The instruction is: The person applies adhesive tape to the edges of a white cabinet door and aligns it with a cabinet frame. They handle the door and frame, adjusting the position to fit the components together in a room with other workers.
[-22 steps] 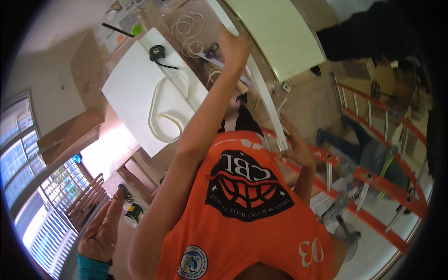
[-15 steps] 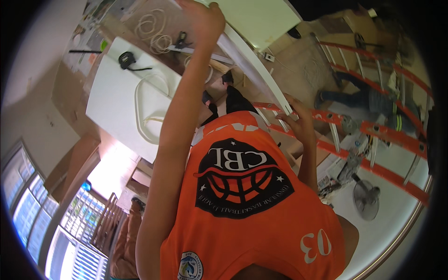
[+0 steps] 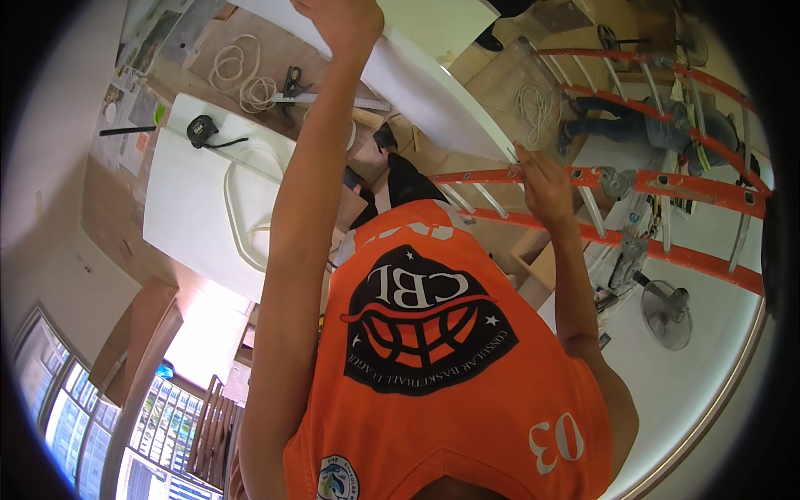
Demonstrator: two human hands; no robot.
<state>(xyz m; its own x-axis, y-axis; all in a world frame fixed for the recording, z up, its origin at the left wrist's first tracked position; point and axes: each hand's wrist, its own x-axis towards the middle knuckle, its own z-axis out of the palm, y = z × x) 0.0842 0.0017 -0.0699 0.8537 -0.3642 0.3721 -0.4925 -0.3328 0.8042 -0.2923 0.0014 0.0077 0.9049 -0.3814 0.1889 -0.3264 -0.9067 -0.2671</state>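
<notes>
A long white panel stretches between my two hands, its broad face turned partly toward me. My left hand is closed at its far end; the top of the picture cuts off some fingers. At the near right corner, my right hand pinches the panel's edge between thumb and fingers. To the left lies another white board, bearing a black tape measure and a loop of pale strip.
Orange ladders spread across the right, with a person in jeans beyond the rungs. A fan stands at the lower right. Coiled pale strip and a black clamp lie on the far floor. A wooden chair is at lower left.
The panel has tilted, showing more of its broad face. My right hand has moved slightly up and its fingers have closed on the corner. My left hand has shifted a little left.
</notes>
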